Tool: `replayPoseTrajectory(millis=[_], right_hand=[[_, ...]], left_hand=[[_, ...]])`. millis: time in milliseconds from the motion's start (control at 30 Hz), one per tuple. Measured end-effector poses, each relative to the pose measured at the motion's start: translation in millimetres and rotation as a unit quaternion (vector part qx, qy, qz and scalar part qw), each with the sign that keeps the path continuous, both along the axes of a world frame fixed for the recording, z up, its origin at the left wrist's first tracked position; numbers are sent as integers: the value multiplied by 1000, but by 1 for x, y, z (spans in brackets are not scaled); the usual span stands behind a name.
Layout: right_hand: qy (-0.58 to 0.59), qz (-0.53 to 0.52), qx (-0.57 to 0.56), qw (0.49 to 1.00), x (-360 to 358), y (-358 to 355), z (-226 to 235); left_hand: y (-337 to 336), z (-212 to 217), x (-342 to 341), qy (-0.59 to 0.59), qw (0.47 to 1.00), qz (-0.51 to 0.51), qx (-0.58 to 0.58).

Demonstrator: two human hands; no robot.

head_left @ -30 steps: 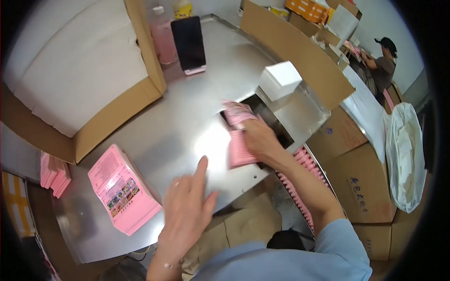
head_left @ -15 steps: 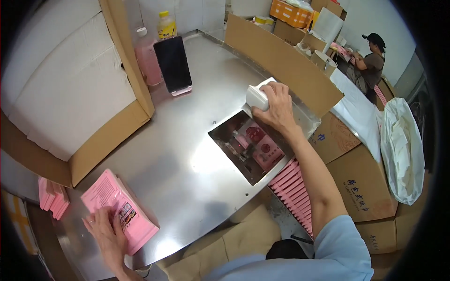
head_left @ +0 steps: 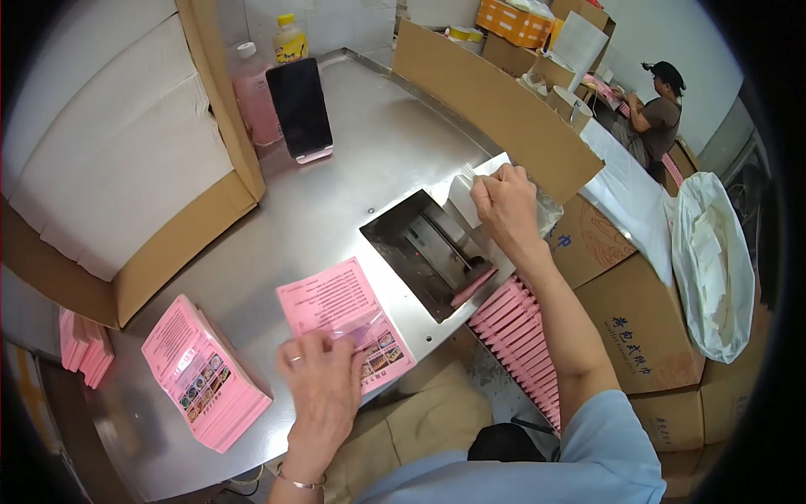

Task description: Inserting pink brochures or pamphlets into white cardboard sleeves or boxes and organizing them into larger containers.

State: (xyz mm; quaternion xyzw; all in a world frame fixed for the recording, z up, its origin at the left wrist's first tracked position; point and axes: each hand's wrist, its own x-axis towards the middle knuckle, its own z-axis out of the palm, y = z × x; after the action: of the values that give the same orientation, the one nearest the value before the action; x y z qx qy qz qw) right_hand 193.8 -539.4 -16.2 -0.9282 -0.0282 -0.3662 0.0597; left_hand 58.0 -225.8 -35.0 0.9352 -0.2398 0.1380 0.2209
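Head | left hand [head_left: 323,382] flat on pink pouch [head_left: 344,319], lengthwise near-right to far-left | right hand [head_left: 504,202] pinching white sachet [head_left: 463,200]

Back of the steel counter [head_left: 336,210] there's a black phone propped upright [head_left: 300,107], with a pink plastic bottle [head_left: 254,94] and a yellow-capped bottle [head_left: 290,39] just behind it. Big open cardboard box with white lining [head_left: 109,168] on the left, white sack [head_left: 714,260] far right.
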Motion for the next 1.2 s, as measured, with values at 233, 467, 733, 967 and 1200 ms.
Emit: replayPoseTrajectory(millis=[233, 467, 733, 967, 1200], right_hand=[[18, 50, 56, 997, -10, -5, 5], [-44, 50, 0, 998, -15, -17, -1], [4, 469, -79, 880, -146, 103, -46], [144, 390, -26, 909, -86, 144, -30], [113, 393, 164, 898, -92, 94, 1]], left_hand=[[4, -7, -5, -14, 998, 60, -5], [-8, -10, -4, 27, 997, -33, -63], [3, 5, -10, 18, 999, 45, -4], [-25, -5, 5, 27, 996, 71, -46], [5, -6, 2, 39, 997, -13, -72]])
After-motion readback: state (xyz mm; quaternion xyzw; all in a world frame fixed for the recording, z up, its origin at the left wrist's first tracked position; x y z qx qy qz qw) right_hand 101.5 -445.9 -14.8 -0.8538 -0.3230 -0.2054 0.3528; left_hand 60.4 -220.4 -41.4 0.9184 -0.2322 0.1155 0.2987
